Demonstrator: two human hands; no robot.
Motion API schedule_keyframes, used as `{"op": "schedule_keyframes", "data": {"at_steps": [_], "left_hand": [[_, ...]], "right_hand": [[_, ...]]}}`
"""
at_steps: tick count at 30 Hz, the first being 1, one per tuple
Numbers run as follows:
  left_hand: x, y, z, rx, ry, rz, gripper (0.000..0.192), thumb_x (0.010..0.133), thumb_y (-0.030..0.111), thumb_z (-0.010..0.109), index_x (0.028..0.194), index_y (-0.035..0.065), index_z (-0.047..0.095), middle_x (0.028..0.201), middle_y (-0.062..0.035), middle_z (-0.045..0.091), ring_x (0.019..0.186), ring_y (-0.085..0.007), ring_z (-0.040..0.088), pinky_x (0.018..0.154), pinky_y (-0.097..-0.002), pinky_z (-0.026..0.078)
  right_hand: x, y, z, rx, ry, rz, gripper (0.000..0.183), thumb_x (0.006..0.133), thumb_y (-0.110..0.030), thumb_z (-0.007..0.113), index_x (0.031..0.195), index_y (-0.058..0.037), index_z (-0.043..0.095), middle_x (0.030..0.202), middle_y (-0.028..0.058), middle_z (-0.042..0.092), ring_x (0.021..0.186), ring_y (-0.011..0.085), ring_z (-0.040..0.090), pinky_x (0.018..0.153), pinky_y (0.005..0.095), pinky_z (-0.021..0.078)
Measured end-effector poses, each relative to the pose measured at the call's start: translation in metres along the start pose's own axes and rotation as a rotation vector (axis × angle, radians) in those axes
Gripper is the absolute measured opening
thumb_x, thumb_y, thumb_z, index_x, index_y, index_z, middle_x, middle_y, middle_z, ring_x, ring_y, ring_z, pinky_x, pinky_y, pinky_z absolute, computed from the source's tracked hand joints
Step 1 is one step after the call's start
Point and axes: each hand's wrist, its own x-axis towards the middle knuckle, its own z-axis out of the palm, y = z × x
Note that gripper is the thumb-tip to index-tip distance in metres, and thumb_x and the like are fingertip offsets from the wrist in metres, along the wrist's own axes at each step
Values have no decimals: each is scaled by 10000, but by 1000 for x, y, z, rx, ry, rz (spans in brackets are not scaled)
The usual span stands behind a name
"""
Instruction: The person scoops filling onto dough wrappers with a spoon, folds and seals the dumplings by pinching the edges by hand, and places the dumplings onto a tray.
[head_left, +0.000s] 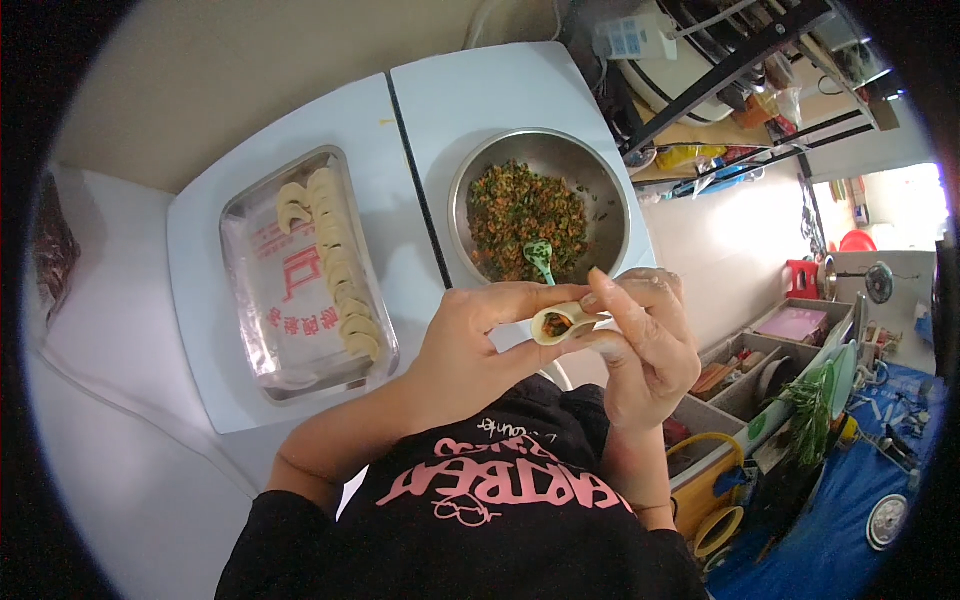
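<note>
Both my hands hold one partly folded dumpling (556, 324), its left end gaping with filling in view. My left hand (487, 345) grips its sides between thumb and fingers. Floury fingertips of my right hand (649, 337) pinch the dough at the other end. Just beyond the hands stands a steel bowl (616, 176) of chopped green and orange-brown filling (525, 217), with a pale green spoon (538, 255) resting in it. To the left, a metal tray (289, 394) lined with printed plastic holds a row of folded dumplings (334, 255) along its right side.
The white table (405, 225) has a dark seam running between tray and bowl. A black metal rack (697, 82) with kitchen goods stands at the upper right. Lower right are open drawers (739, 375), green leafy stalks (810, 420) and a blue sheet (847, 495).
</note>
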Motion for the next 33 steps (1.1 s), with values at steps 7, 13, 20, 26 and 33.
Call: {"op": "schedule_keyframes", "data": {"at_steps": [7, 13, 20, 26, 33], "left_hand": [[2, -8, 1, 87, -35, 174, 341, 824, -4, 654, 1154, -54, 586, 1045, -125, 645, 962, -136, 602, 828, -262, 474], [5, -8, -5, 108, -77, 111, 331, 836, 9, 645, 1150, -70, 575, 1070, -127, 636, 963, -139, 601, 831, -267, 473], [5, -7, 5, -68, -28, -22, 257, 851, 62, 633, 1089, -33, 627, 904, -118, 646, 821, -136, 622, 727, -259, 489], [8, -16, -3, 72, -104, 56, 296, 873, 78, 622, 1148, -28, 603, 890, -104, 641, 803, -122, 620, 701, -239, 497], [6, -9, 2, 44, -44, -19, 266, 883, 134, 621, 1103, -16, 622, 891, -114, 648, 755, -135, 632, 664, -263, 501]], "right_hand": [[-4, 2, 3, -16, -19, -56, 251, 690, -109, 686, 934, -55, 713, 812, 42, 633, 780, 222, 558, 753, 323, 370], [4, -1, -2, -76, -78, -60, 141, 696, -100, 682, 832, -63, 689, 802, 42, 627, 771, 218, 554, 757, 323, 369], [-6, 12, 10, -1, 28, 4, 209, 733, -123, 669, 929, -62, 707, 802, 50, 623, 759, 217, 548, 745, 330, 355], [2, 11, 3, -31, -123, -3, 82, 737, -74, 664, 810, -36, 670, 824, 76, 619, 757, 222, 528, 748, 328, 376], [-7, 11, 10, 54, 34, 126, 143, 754, -34, 639, 887, -12, 687, 841, 85, 615, 770, 215, 530, 710, 307, 397]]}}
